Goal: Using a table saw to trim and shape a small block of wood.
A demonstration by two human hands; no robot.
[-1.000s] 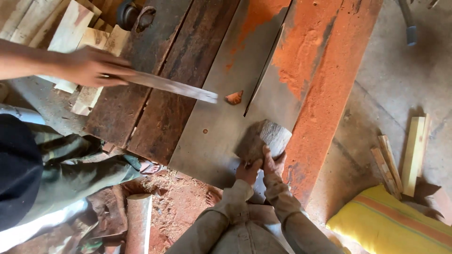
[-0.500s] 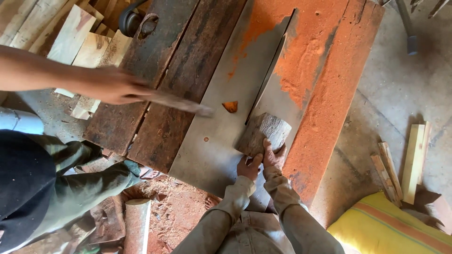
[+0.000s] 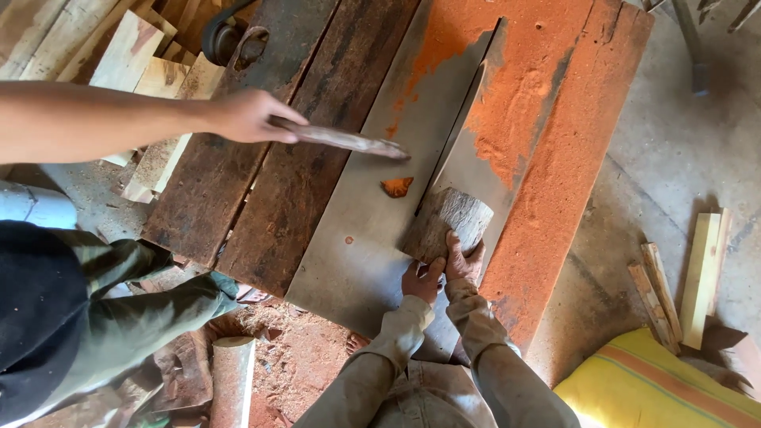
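A short chunk of log (image 3: 445, 222) with rough bark lies on the grey metal saw table (image 3: 361, 246), against the saw slot (image 3: 458, 127). My left hand (image 3: 422, 279) and my right hand (image 3: 465, 260) both grip its near end, side by side. A small orange wood chip (image 3: 396, 187) lies just left of the log. From the left, a co-worker's bare hand (image 3: 250, 117) holds a thin stick (image 3: 341, 140) whose tip hovers just above the chip.
Orange sawdust (image 3: 539, 119) covers the table's right side. Dark planks (image 3: 293, 158) form its left side, with pale offcuts (image 3: 131, 55) beyond. Wood strips (image 3: 697, 277) and a yellow sack (image 3: 658, 388) lie on the floor at right. A co-worker in dark clothes (image 3: 71, 317) stands at left.
The co-worker's stick has swung across the table toward the chip, which now lies closer to the log. My hands have stayed on the log's near end.
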